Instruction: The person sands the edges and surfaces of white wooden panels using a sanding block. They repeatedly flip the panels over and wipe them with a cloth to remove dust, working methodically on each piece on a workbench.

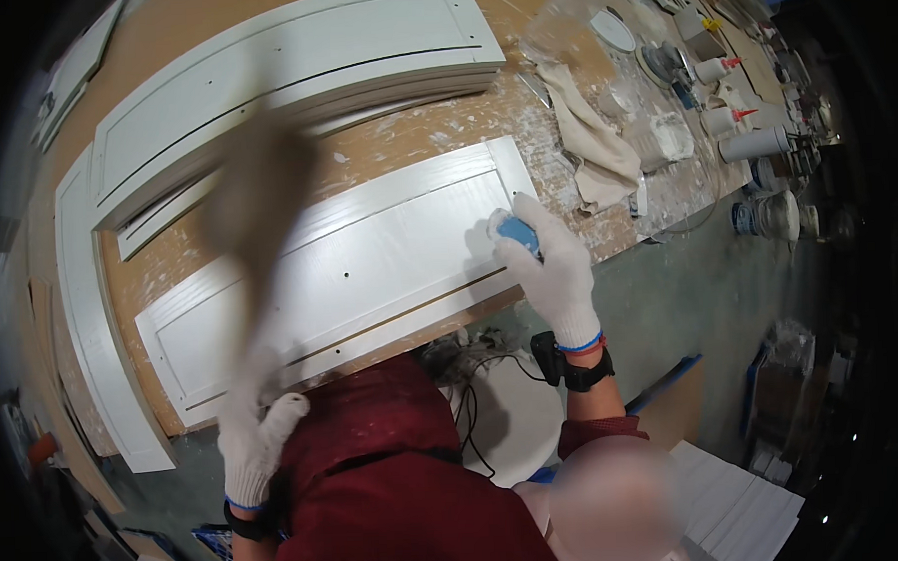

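Note:
A white drawer-front-like panel (369, 254) with a raised frame and small holes lies on the workbench in front of me. My right hand (552, 267), in a white knit glove, grips a small blue sanding pad (518, 236) at the panel's right end. At the lower left, my left hand (252, 441), gloved too, is closed round the handle of a brown brush-like tool (263, 188). That tool is smeared by motion, and its broad end rises over the panel's left part. Its exact kind cannot be made out.
Several white panels (293, 58) are stacked at the far left, and another white panel (104, 322) lies at the bench's left end. A beige cloth (593, 142), red-tipped bottles (725, 120) and a sander (659, 63) are at the right. A round white stool (513, 417) stands below.

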`<state>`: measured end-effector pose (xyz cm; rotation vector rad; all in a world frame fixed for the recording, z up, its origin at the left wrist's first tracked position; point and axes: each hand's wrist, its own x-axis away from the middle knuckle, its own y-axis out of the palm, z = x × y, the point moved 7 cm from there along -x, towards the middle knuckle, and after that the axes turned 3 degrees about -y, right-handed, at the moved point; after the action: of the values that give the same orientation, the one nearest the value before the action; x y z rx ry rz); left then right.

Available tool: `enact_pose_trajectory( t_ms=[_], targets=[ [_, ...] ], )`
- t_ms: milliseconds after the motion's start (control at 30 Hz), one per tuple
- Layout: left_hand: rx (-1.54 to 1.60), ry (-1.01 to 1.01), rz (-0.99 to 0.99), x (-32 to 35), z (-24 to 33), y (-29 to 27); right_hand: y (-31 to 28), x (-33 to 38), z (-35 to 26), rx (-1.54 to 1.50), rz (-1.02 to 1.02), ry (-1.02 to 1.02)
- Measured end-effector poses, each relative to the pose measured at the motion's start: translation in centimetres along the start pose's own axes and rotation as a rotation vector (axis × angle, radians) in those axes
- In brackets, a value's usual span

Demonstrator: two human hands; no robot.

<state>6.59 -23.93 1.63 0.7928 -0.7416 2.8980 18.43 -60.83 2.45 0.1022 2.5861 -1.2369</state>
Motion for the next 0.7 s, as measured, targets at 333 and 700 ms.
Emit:
enact_pose_trajectory(
  t_ms=[333, 700],
  targets=[
    [-0.694, 0.62, -0.085, -4.5, 9.7, 9.8, 0.0, -6.2, 3.3, 0.143, -0.065, 0.007],
    [-0.825, 0.599, 0.014, -5.7, 8.6, 12.1, 2.6, -8.7, 4.2, 0.249, -0.155, -0.057]
  ],
)
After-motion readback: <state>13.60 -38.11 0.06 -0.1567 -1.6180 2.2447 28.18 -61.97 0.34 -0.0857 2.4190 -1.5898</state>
